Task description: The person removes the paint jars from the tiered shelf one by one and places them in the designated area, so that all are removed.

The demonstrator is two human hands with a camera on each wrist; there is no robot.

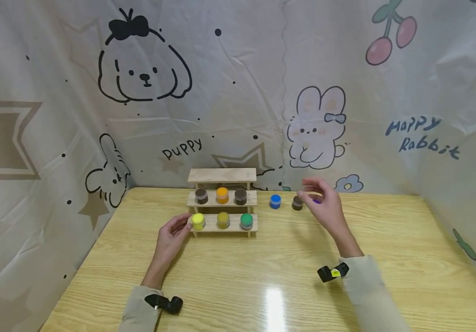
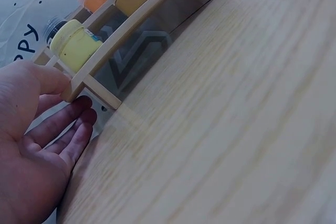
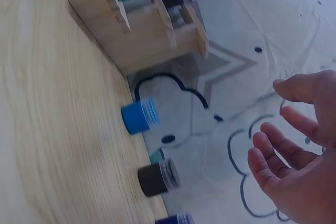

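Left hand pinches the left end of the wooden rack, centre frame. Right hand, empty, fingers parted, hovers right of centre beside the bench's dark jar.

Head view: bright, diffuse light; one white glare streak, low centre, on wood-grain tabletop; soft shadows beneath right forearm; faint sheen on creased printed backdrop. Wrist views: dimmer, cooler, softer. Left: fingertips of left hand shaded; wooden rack bowed by lens. Right: blue jar slightly blurred.
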